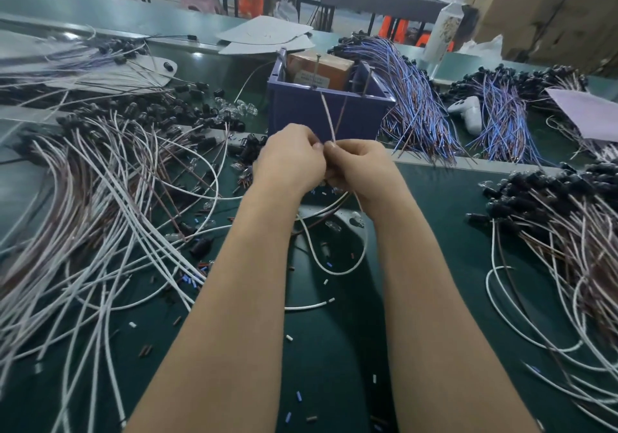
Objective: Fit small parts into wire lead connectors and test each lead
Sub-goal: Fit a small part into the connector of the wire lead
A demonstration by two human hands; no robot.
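My left hand (pixel 290 162) and my right hand (pixel 359 168) meet fingertip to fingertip in front of the purple box (pixel 321 111). Both pinch one wire lead (pixel 329 120) with a white and a brown strand. Its strands rise from my fingers to two upright metal pins (pixel 367 81) on the box. The rest of the lead loops down below my hands over the green mat (pixel 334 349). Whatever sits between my fingertips is hidden.
A big heap of white and brown leads with black connectors (pixel 100 182) lies left, another (pixel 561 218) right. Blue-and-brown bundles (pixel 414 98) lie behind the box. Clear small bulbs (pixel 239 108) sit left of the box. A white bottle (pixel 448 24) stands far right.
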